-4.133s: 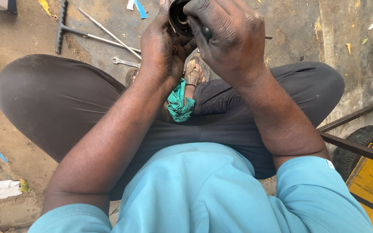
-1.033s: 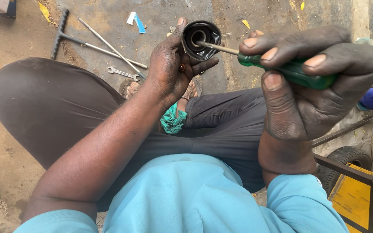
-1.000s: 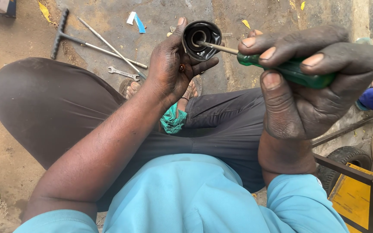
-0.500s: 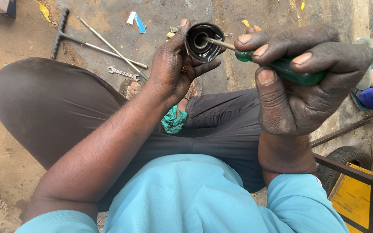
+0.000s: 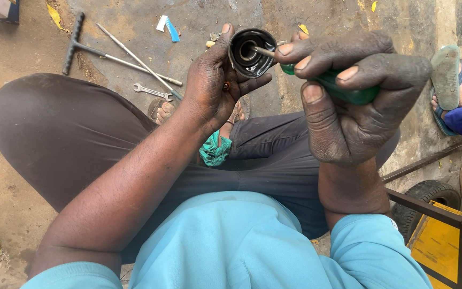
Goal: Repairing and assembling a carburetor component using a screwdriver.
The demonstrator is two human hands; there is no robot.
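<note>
My left hand (image 5: 212,80) grips a dark round metal cup-shaped part (image 5: 251,52), its open side turned toward me. My right hand (image 5: 348,101) is closed around the green handle of a screwdriver (image 5: 343,90). The screwdriver's metal shaft reaches left into the hollow of the part. Both hands are raised above my crossed legs in dark trousers. A green cloth (image 5: 214,151) lies in my lap below the left hand.
On the dirt ground beyond my knees lie a T-handle wrench (image 5: 76,40), a long metal rod (image 5: 135,56) and a small spanner (image 5: 151,92). Another person's sandalled foot (image 5: 447,80) is at the right. A yellow metal frame (image 5: 439,241) and a small tyre (image 5: 429,195) stand at lower right.
Four seconds ago both hands were clasped over the part. Since then my right hand drew out to the right with the screwdriver, then edged back left, pushing the shaft deeper into the part.
</note>
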